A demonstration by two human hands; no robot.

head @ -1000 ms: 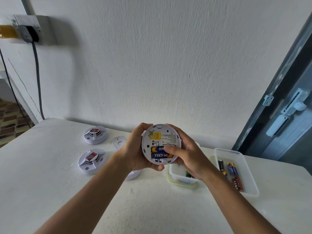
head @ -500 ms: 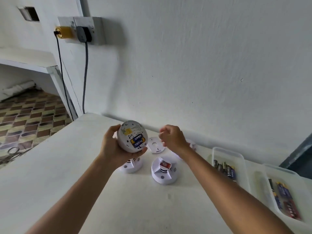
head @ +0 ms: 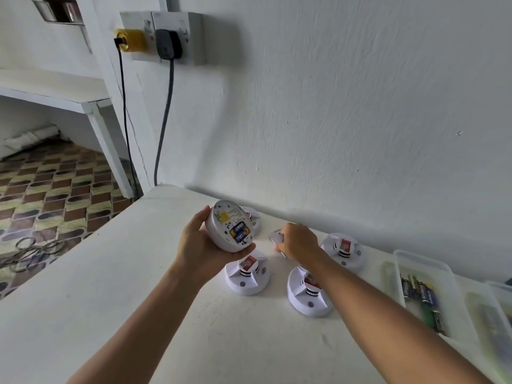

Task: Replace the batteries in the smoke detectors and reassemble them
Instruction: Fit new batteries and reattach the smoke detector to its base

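My left hand (head: 198, 245) holds a white round smoke detector (head: 221, 231) above the table, its back turned up. Two blue-and-yellow batteries (head: 238, 231) sit in its open compartment. My right hand (head: 300, 242) is down on the table near the wall, fingers closed on a small white back cover plate (head: 276, 237), which the hand mostly hides. Three more detectors stand face up on the table (head: 138, 273): one (head: 247, 277) under the held one, one (head: 309, 296) under my right forearm, one (head: 345, 252) past my right hand.
A further detector (head: 255, 220) peeks out behind the held one, by the wall. A clear tray (head: 415, 261) with several batteries sits at the right, with another tray (head: 487, 314) beside it. The table's left edge drops to a tiled floor. Plugs and cables hang from a wall socket (head: 166, 37).
My right hand left the held detector's batteries and went forward and down onto the cover plate. My left hand stayed on the detector. The view swung left.
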